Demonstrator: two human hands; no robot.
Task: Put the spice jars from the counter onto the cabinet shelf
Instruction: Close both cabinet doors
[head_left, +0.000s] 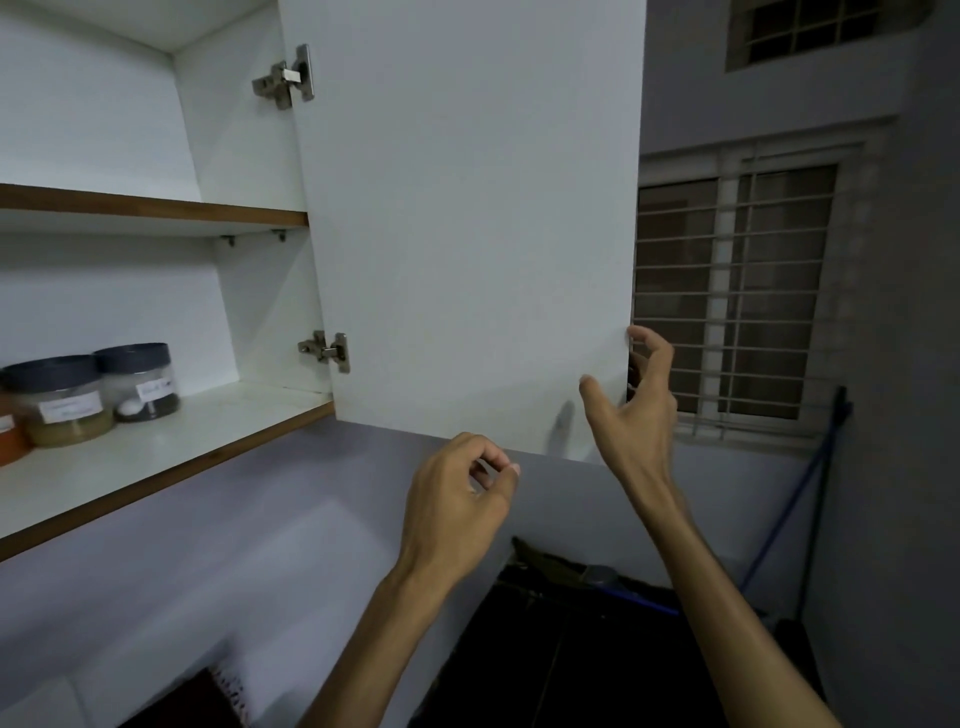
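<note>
Three spice jars stand on the lower cabinet shelf (171, 447) at the far left: a dark-lidded jar (140, 382) with black and white contents, a jar of greenish powder (62, 402) in front of it, and an orange-filled jar (8, 436) cut off by the frame edge. The white cabinet door (467, 218) hangs open. My right hand (631, 405) is at the door's lower right corner, fingers spread around its edge, holding nothing. Below the door's bottom edge, my left hand (457, 493) is loosely curled and has nothing in it.
An upper shelf (156, 208) holds nothing visible. Two metal hinges (324, 351) join the door to the cabinet. A barred window (727, 296) is behind the door on the right, a blue-handled pole (800, 499) leans by the wall, and a dark surface (571, 649) lies below.
</note>
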